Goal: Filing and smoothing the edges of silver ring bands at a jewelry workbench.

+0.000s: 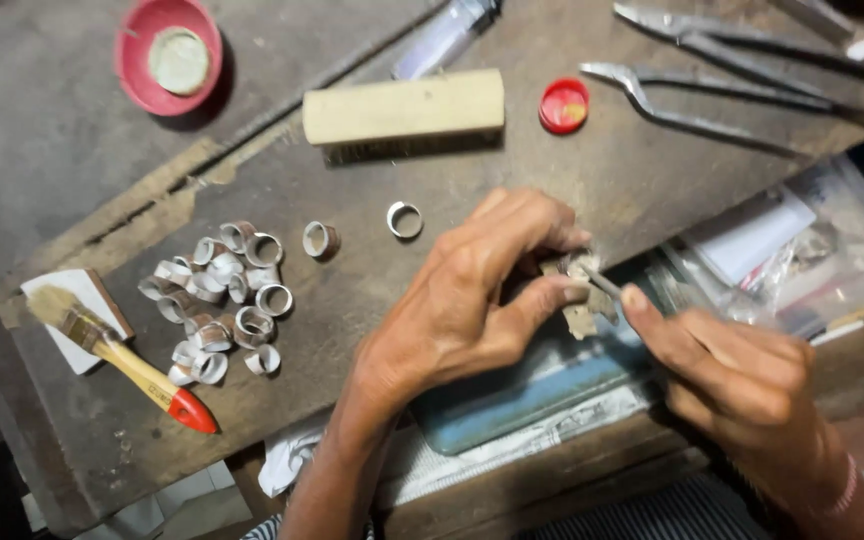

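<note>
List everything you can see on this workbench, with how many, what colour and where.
metal rings: about twenty, silver, heaped at left
single rings: two, silver, apart from the heap, centre
paintbrush: one, wooden handle with red tip, lower left
scrubbing brush: one, pale wood, top centre
red dish: one, top left
red cap: one, top, right of the scrubbing brush
pliers: two, grey metal, top right
blue tray: one, under the hands
left hand: holds a small pale piece
right hand: holds a thin metal tool against that piece
</note>
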